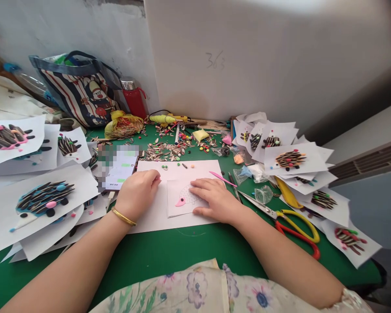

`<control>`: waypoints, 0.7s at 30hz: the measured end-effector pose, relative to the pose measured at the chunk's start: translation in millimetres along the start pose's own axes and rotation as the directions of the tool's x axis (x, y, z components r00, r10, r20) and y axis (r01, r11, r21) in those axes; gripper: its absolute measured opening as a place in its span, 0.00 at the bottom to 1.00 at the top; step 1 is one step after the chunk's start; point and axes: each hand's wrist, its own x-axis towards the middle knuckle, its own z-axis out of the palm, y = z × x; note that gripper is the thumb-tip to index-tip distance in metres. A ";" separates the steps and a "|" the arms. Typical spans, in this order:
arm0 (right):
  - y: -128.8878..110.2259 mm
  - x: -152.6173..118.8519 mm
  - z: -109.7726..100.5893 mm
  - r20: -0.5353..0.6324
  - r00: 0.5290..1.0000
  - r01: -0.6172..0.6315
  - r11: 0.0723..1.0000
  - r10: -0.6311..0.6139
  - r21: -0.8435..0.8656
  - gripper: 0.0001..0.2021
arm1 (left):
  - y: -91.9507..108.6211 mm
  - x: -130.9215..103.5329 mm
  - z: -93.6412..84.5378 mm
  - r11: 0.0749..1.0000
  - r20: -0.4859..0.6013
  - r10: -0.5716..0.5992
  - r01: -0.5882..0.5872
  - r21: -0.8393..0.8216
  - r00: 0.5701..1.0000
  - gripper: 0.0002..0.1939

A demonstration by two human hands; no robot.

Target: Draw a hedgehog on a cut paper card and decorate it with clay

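Note:
A small white card (174,208) lies on a larger white sheet (153,219), with a dotted hedgehog outline and a pink clay face (180,201) with a dark eye on it. Over the right part of the card, my right hand (213,198) rests flat with its fingers spread. My left hand (137,191), a gold bangle at its wrist, is closed in a pinch at the sheet's left side, beside the card. Whatever is between those fingertips is too small to make out. A pink modelling tool (223,178) lies just beyond my right hand.
Finished hedgehog cards are piled left (45,204) and right (295,161). Scissors (280,217) lie right of my right hand, a phone (120,169) beyond my left. Sunflower seeds (163,151), coloured clay balls and a yellow clay lump (200,135) are scattered at the back.

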 end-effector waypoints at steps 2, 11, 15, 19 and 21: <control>-0.3 -0.3 -0.4 -0.004 1.000 0.001 1.000 -0.001 0.004 0.29 | 1.1 -1.0 1.3 0.998 -0.060 0.047 -0.049 -0.036 0.997 0.13; 2.8 6.3 3.5 -0.189 0.981 -0.037 0.999 0.036 -0.003 0.20 | 7.1 0.5 8.0 0.991 -0.112 0.112 -0.119 -0.063 0.987 0.12; 5.9 14.9 -0.6 -0.233 0.966 -0.110 0.994 0.110 0.011 0.12 | 15.0 0.6 13.5 0.977 -0.153 0.151 -0.171 -0.129 0.977 0.11; 7.8 20.2 -5.8 -0.175 0.981 -0.080 0.995 0.088 0.053 0.08 | 23.3 0.5 17.8 0.950 -0.134 0.199 -0.225 -0.216 0.971 0.14; 9.1 21.9 -6.2 -0.173 0.983 -0.044 0.996 0.058 0.084 0.08 | 25.9 0.3 19.3 0.939 -0.080 0.219 -0.232 -0.254 0.972 0.17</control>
